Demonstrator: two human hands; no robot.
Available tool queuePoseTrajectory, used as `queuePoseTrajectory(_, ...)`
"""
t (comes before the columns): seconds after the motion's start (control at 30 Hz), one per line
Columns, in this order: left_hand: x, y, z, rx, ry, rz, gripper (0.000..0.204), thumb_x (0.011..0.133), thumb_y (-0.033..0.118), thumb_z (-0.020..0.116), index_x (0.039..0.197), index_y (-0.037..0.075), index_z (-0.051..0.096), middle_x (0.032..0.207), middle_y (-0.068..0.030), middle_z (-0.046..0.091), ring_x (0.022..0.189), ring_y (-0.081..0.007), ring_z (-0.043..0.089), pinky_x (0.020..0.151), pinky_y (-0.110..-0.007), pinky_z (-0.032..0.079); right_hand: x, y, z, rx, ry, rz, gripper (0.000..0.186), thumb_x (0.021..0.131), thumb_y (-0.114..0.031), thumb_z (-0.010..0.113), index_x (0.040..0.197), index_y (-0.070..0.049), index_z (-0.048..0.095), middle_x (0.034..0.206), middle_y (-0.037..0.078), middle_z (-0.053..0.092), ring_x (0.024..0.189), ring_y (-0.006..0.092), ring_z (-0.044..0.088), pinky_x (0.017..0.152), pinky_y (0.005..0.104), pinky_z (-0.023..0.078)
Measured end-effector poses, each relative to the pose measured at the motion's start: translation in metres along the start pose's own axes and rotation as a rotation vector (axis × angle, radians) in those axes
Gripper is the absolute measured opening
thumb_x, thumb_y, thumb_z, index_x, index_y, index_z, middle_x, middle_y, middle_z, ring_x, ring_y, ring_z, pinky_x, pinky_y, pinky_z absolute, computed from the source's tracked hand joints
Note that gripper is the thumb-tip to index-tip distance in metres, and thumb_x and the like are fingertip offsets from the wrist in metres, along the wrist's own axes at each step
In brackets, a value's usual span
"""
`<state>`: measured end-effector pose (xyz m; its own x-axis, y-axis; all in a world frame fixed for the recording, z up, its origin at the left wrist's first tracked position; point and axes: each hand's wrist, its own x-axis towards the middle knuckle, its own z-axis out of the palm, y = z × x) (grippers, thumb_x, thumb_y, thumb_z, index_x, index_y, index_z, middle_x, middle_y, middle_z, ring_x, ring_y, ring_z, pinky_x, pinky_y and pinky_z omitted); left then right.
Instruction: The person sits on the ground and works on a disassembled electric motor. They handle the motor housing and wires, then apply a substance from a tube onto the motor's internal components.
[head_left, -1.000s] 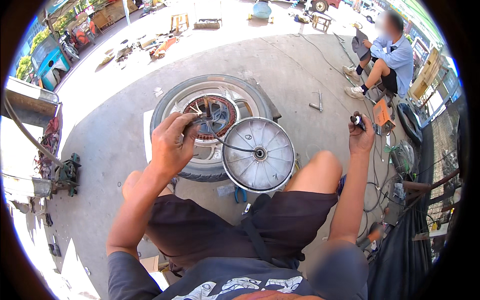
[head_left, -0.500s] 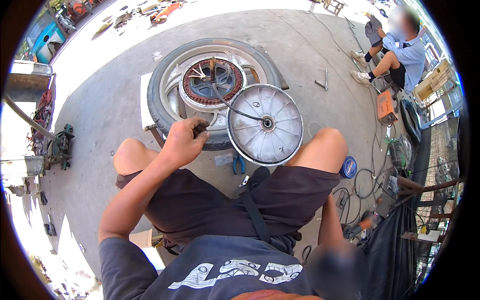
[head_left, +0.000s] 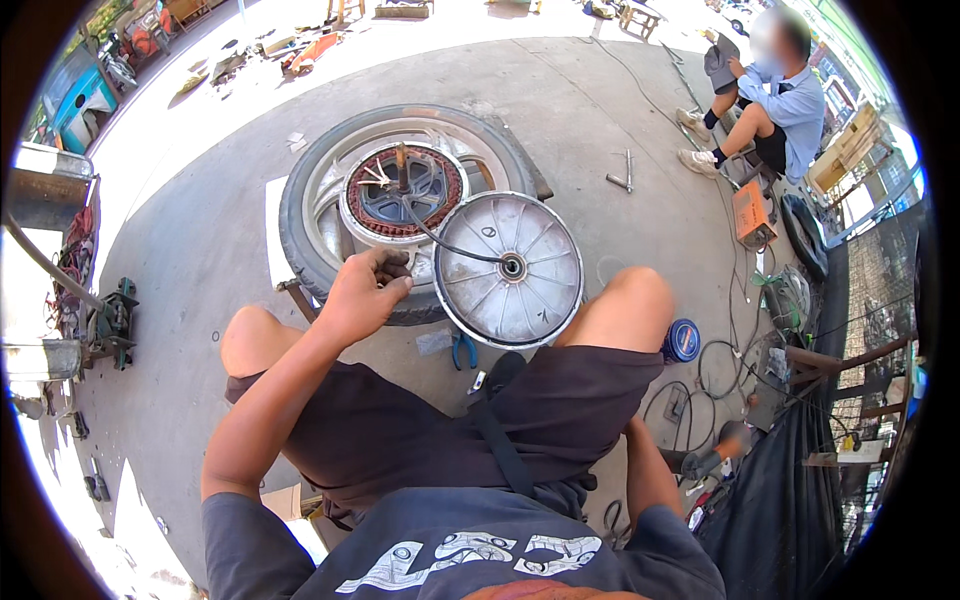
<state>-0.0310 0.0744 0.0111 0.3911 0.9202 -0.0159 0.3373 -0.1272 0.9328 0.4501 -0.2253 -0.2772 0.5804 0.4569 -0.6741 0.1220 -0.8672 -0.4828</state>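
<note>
My left hand (head_left: 368, 292) is raised over the near rim of the wheel, left of the hub cover. Its dark-stained fingers are curled toward the thumb; whatever they hold, if anything, is too small to make out. A round metal hub cover (head_left: 540, 235) with radial ribs leans on the wheel's near right side. Flat on its side lies the wheel with its tire (head_left: 300, 235). Inside the hub sits a motor stator (head_left: 365, 205) with dark red windings and an upright axle (head_left: 403, 165). A black cable (head_left: 455, 243) runs from the axle into the cover's centre. My right hand is hidden beyond my right thigh.
Blue-handled pliers (head_left: 463, 350) and a small plastic bag (head_left: 433, 344) lie before the wheel. A blue round tin (head_left: 682, 340) and looped cables (head_left: 705, 390) are by my right knee. A seated person (head_left: 790, 110) and an orange box (head_left: 752, 215) are at the far right.
The whole view has shifted, so the scene sits further left and lower. My left hand is slightly closer to the hub cover. The wheel and cover appear unmoved.
</note>
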Motion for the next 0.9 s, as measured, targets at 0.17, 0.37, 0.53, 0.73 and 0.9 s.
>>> queuePoseTrajectory(0.17, 0.002, 0.013, -0.005, -0.004, -0.039, -0.038, 0.033, 0.089, 0.005, 0.067, 0.118, -0.01, 0.061, 0.097, -0.0112, 0.069, 0.082, -0.014, 0.065, 0.073, -0.028, 0.053, 0.011, 0.035, -0.012, 0.112, 0.017, -0.102, 0.036, 0.08, -0.02, 0.076, 0.085, 0.014, 0.065, 0.076, 0.019, 0.069, 0.061, 0.0264, 0.07, 0.047, 0.0394, 0.055)
queuePoseTrajectory(0.37, 0.002, 0.007, -0.017, 0.026, -0.023, -0.052, 0.035, 0.092, 0.008, 0.066, 0.122, -0.008, 0.059, 0.101, -0.0112, 0.068, 0.082, -0.0146, 0.066, 0.071, -0.028, 0.053, -0.016, 0.031, -0.022, -0.012, 0.213, 0.117, 0.015, 0.076, -0.004, 0.068, 0.079, 0.011, 0.064, 0.078, 0.021, 0.07, 0.064, 0.0304, 0.072, 0.049, 0.0422, 0.058)
queuePoseTrajectory(0.53, 0.0, 0.013, -0.024, 0.058, -0.032, -0.051, 0.037, 0.093, 0.011, 0.066, 0.123, -0.01, 0.058, 0.101, -0.0124, 0.069, 0.082, -0.0153, 0.065, 0.07, -0.028, 0.052, -0.034, 0.042, -0.03, -0.011, 0.197, 0.175, 0.014, 0.076, -0.002, 0.065, 0.082, 0.011, 0.064, 0.08, 0.021, 0.07, 0.064, 0.0325, 0.072, 0.051, 0.041, 0.06)
queuePoseTrajectory(0.73, 0.009, 0.014, -0.041, 0.058, 0.02, -0.047, 0.036, 0.092, 0.009, 0.066, 0.121, -0.011, 0.058, 0.099, -0.0131, 0.069, 0.08, -0.0151, 0.064, 0.069, -0.028, 0.051, -0.051, 0.043, -0.034, -0.082, 0.242, 0.195, 0.014, 0.073, -0.003, 0.068, 0.075, 0.01, 0.064, 0.072, 0.019, 0.069, 0.061, 0.031, 0.072, 0.051, 0.041, 0.058)
queuePoseTrajectory(0.9, 0.012, 0.021, -0.05, 0.038, 0.075, -0.033, 0.034, 0.092, 0.007, 0.065, 0.121, -0.011, 0.058, 0.099, -0.0126, 0.068, 0.079, -0.0138, 0.064, 0.07, -0.028, 0.051, -0.042, 0.051, -0.032, -0.089, 0.253, 0.191, 0.018, 0.07, -0.006, 0.074, 0.073, 0.009, 0.065, 0.069, 0.018, 0.068, 0.059, 0.0283, 0.071, 0.052, 0.0404, 0.056)
